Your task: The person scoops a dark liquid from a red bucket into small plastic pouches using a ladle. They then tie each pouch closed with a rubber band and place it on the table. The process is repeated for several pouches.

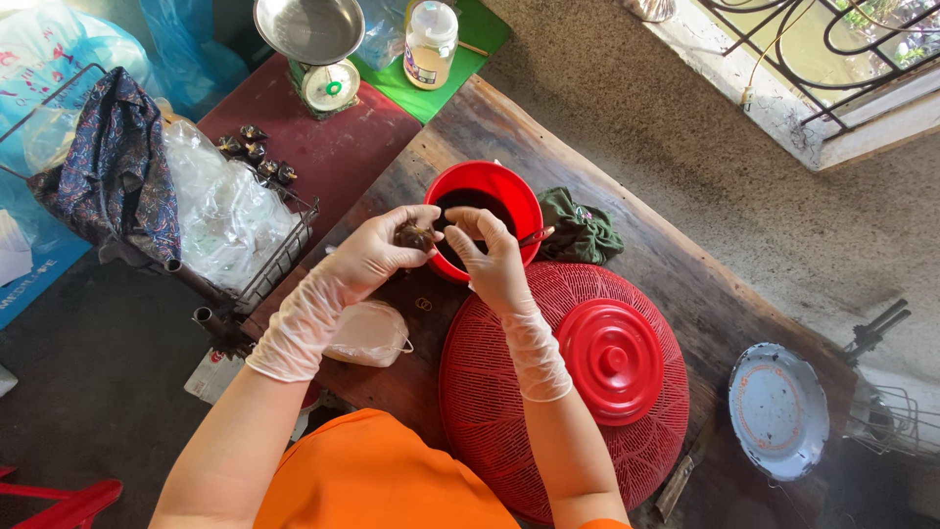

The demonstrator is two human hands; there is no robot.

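Item: small dark lump, pinched in gloved left hand fingertips, over rim of red bowl; long axis indistinct. Gloved right hand immediately beside, fingers bent, holding nothing discernible; left hand nearer

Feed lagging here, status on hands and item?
Left hand gripping small dark lump; right hand pinching at it. Both over red bowl. Nothing blocking.

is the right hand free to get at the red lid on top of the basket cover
Probably yes. The right hand hovers by the red bowl, and the red lid lies uncovered on the red mesh cover beside that forearm, with nothing between.
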